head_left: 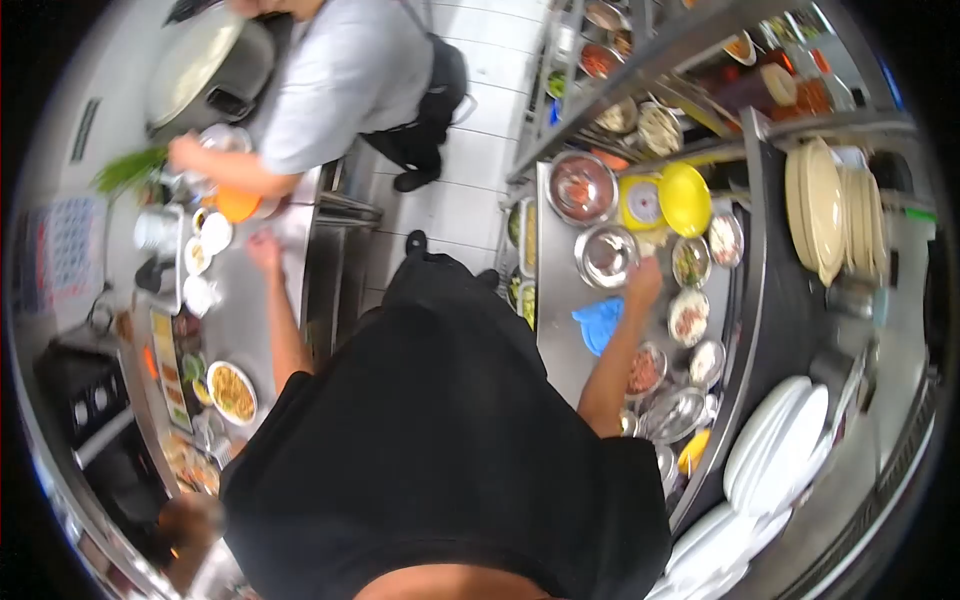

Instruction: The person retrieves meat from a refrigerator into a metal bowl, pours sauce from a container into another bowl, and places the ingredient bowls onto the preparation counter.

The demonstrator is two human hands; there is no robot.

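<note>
My left hand (pixel 264 250) hangs over the steel counter on the left, near small white bowls (pixel 215 232). It is blurred, and its finger position cannot be made out. On the right, my right hand (pixel 643 282) is at the right rim of a shiny metal bowl (pixel 606 256). Its fingers look closed, but what they hold, if anything, is hidden. Beyond it stand a yellow kitchen scale (pixel 641 201) and a yellow bowl (pixel 685 199). A blue plastic piece (pixel 599 324) lies beside my right forearm.
Bowls of chopped ingredients (pixel 689 317) line the right counter, below stacked white plates (pixel 775 445). A plate of noodles (pixel 232 391) sits on the left counter. A co-worker (pixel 345 85) stands ahead on the left, one hand near green stalks (pixel 132 170). Tiled floor (pixel 482 150) runs between counters.
</note>
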